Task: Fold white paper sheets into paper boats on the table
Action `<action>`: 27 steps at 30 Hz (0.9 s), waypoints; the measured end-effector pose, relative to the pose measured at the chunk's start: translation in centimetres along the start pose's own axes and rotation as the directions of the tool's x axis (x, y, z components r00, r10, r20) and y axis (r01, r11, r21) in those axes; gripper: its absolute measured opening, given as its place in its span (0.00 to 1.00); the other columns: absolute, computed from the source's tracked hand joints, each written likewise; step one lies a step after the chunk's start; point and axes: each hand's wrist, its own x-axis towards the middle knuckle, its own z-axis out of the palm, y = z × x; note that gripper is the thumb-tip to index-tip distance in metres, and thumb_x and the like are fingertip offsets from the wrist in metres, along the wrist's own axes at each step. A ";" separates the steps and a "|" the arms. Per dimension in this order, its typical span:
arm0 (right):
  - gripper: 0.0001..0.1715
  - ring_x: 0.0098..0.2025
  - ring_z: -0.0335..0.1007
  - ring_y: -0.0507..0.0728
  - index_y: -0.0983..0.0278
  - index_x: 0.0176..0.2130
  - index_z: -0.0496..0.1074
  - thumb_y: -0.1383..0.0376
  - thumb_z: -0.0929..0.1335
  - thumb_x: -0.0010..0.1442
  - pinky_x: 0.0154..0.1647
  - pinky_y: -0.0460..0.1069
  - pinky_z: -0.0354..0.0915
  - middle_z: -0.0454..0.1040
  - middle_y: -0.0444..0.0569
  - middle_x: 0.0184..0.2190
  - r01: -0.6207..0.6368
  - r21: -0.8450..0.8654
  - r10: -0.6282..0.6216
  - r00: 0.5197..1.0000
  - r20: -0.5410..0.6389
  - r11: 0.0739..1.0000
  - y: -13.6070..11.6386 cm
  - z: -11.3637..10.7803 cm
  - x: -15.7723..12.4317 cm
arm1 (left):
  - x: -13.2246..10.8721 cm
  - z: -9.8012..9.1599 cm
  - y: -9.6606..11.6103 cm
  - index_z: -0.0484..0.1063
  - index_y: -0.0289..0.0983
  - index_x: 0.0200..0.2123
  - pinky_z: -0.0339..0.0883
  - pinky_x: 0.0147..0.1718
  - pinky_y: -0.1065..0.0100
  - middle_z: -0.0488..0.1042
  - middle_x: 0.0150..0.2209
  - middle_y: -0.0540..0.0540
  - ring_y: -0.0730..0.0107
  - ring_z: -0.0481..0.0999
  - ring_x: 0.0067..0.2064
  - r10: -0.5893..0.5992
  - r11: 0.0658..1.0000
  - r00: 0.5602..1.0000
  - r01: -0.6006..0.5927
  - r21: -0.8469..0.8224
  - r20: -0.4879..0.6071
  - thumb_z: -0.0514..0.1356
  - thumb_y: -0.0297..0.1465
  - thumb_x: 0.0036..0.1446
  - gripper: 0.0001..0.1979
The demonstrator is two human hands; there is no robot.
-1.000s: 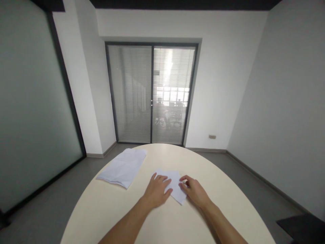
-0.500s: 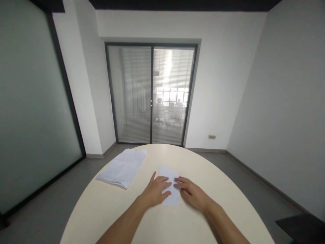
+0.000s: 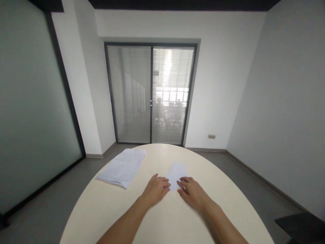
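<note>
A small white sheet of paper lies at a slant on the pale table, its far end pointing up and to the right. My left hand rests at its left edge, fingertips touching the paper and thumb a little apart from the fingers. On the other side, my right hand lies over the right edge with its fingers spread and slightly bent. Neither hand is closed round anything that I can see. The undersides of the fingers are hidden.
Larger folded white paper sheets lie on the left of the round table. A dark flat object stands at the lower right, beyond the table edge. Glass doors with blinds are in the far wall.
The small paper has turned clockwise and shifted away and to the right. Both hands have stayed beside it, the left with its fingers drawn closer together.
</note>
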 end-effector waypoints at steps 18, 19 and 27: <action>0.18 0.51 0.68 0.63 0.61 0.45 0.76 0.56 0.69 0.58 0.54 0.54 0.62 0.75 0.54 0.48 0.029 0.180 -0.024 0.999 -0.029 0.983 -2.2 -0.3 0.2 | 0.3 -0.1 0.2 0.77 0.41 0.44 0.66 0.54 0.65 0.77 0.51 0.47 0.65 0.76 0.50 0.013 0.999 1.000 -0.014 -0.032 -0.004 0.56 0.29 0.63 0.11; 0.17 0.51 0.68 0.62 0.61 0.45 0.76 0.56 0.69 0.58 0.54 0.54 0.62 0.75 0.53 0.48 0.027 0.182 -0.021 0.999 -0.036 0.983 -2.2 -0.2 0.2 | 0.2 -0.2 0.2 0.77 0.40 0.45 0.66 0.54 0.64 0.77 0.51 0.47 0.65 0.76 0.50 0.015 0.999 1.000 -0.016 -0.033 -0.007 0.57 0.30 0.62 0.11; 0.14 0.50 0.68 0.61 0.60 0.44 0.76 0.59 0.68 0.59 0.53 0.52 0.62 0.76 0.50 0.45 0.004 0.154 0.003 0.999 -0.049 0.988 -2.8 -0.4 0.4 | 0.0 -0.3 0.0 0.76 0.41 0.47 0.64 0.56 0.61 0.75 0.54 0.47 0.62 0.74 0.53 0.006 1.000 1.000 -0.006 -0.011 0.018 0.59 0.32 0.59 0.13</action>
